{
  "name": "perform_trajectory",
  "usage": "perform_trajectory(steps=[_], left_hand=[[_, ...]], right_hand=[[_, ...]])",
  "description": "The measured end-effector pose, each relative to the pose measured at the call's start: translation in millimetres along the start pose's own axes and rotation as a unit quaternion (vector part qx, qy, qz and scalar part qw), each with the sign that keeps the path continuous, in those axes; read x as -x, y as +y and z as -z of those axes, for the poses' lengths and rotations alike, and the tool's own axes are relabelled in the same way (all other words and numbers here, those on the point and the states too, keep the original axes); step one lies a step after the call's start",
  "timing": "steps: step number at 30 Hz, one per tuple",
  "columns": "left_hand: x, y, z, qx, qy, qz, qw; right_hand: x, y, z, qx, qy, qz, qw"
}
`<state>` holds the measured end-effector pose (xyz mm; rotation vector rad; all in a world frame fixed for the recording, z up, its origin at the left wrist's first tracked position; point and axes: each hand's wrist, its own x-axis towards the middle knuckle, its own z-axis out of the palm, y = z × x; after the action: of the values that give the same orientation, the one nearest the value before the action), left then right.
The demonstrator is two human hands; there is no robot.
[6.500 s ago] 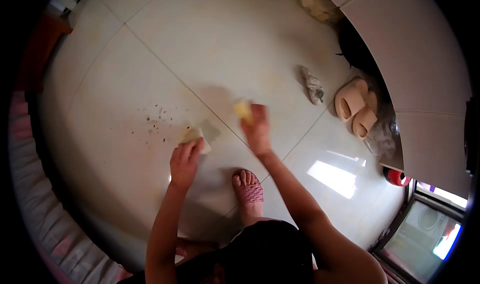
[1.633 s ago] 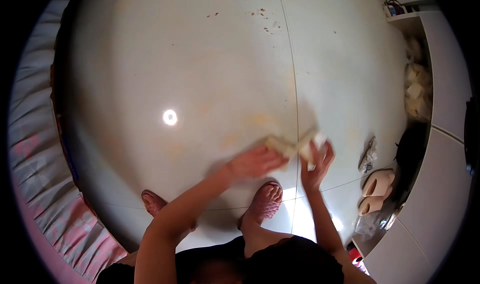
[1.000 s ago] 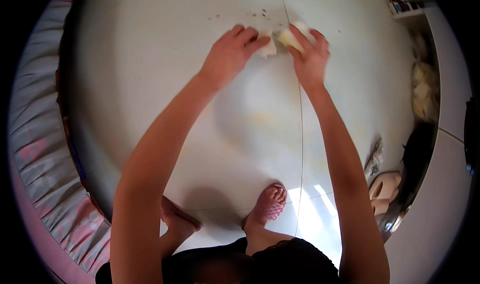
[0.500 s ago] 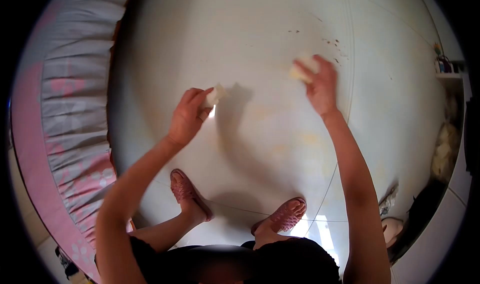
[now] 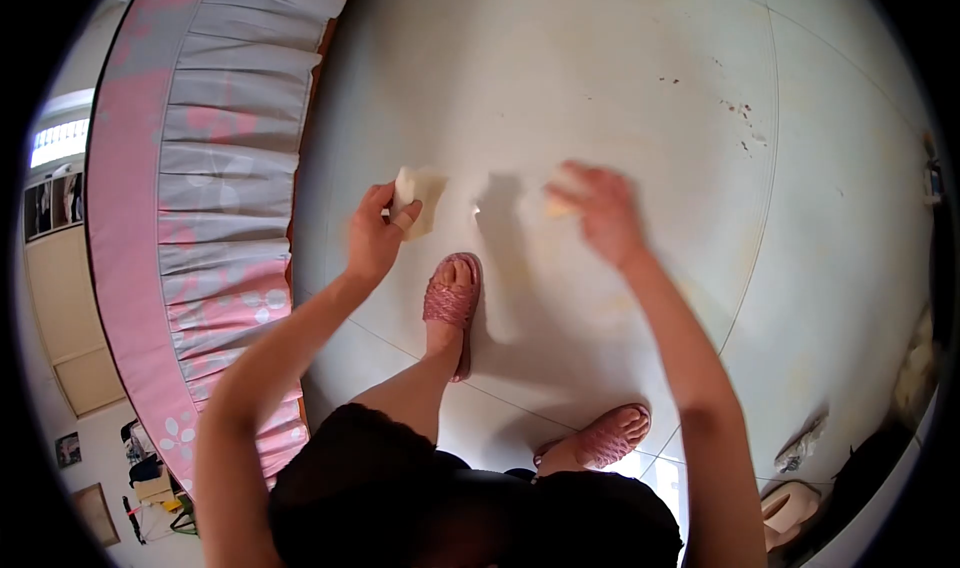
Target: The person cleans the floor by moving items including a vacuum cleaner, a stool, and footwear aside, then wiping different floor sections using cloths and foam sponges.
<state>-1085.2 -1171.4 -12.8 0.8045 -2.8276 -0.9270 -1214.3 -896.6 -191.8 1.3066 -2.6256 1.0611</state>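
My left hand (image 5: 378, 230) pinches a cream-coloured folded cloth or sponge (image 5: 418, 204), held above the floor beside the bed skirt. Out to the right, my right hand (image 5: 600, 208) is blurred by motion, its fingers closed round a small yellowish piece (image 5: 560, 204) near the floor. What this piece is cannot be made out. Small dark crumbs (image 5: 740, 110) lie scattered on the pale tiled floor (image 5: 600, 318), farther off to the upper right of my right hand.
A bed with a pink and grey ruffled skirt (image 5: 235, 158) runs along the left. My feet in pink sandals (image 5: 450, 303) stand on the tiles. At the lower right are a beige slipper (image 5: 787, 508) and a crumpled plastic bag (image 5: 802, 446).
The view has swung left, bringing more of the bed in. My two hands, close together a second ago, are apart, each still with its piece. One foot has stepped forward.
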Motion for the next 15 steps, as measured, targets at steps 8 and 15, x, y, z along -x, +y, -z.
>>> perform_trajectory(steps=[8,15], left_hand=[[-19.8,-168.8,-30.3,-0.163,0.309,0.127,0.928],[-77.3,-60.8,-156.5,-0.108,0.263,0.1,0.954]], right_hand=[[48.7,-3.5,96.4,0.013,0.076,-0.177,0.981],[93.4,-57.8,79.2,-0.02,0.108,-0.291,0.951]])
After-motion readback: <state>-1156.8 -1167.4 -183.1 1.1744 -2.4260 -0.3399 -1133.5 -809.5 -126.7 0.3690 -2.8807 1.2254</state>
